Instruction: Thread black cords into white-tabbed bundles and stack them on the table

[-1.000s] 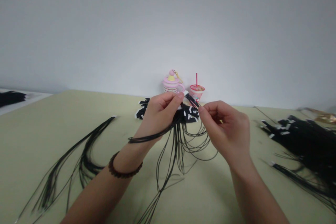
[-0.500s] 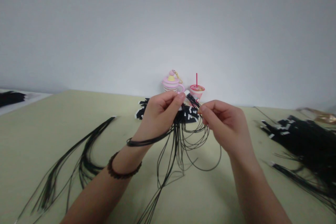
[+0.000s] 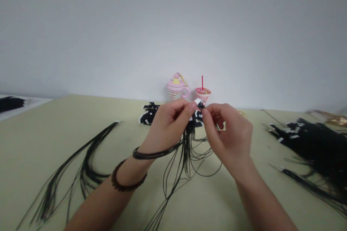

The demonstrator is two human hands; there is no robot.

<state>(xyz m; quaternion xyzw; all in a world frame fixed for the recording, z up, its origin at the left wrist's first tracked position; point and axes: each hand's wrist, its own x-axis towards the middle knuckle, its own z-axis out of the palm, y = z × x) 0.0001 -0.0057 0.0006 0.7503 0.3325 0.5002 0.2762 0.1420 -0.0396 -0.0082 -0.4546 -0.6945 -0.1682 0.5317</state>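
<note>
My left hand [image 3: 169, 121] is closed, thumb against fingers, on a small white connector [image 3: 197, 101] at the middle of the view. Close against it, my right hand [image 3: 230, 133] pinches the short black wires at the connector's end. A bundle of thin black wires [image 3: 186, 146] hangs below the left hand, and some strands loop back across that wrist. Part of the connector is covered by the fingertips. Behind the left hand lies a heap of black pieces with white ends [image 3: 148, 113], partly hidden.
A black wire bundle [image 3: 93, 148] with a white end lies on the pale green table [image 3: 130, 202] at left. At right is a large pile of black wires [image 3: 317, 144]. A pink lidded cup [image 3: 175, 88] and a small cup with a straw [image 3: 203, 93] stand by the wall.
My right hand has slid up and left along the wires, closer to the connector. The connector sits slightly lower and farther right. My left hand keeps its grip.
</note>
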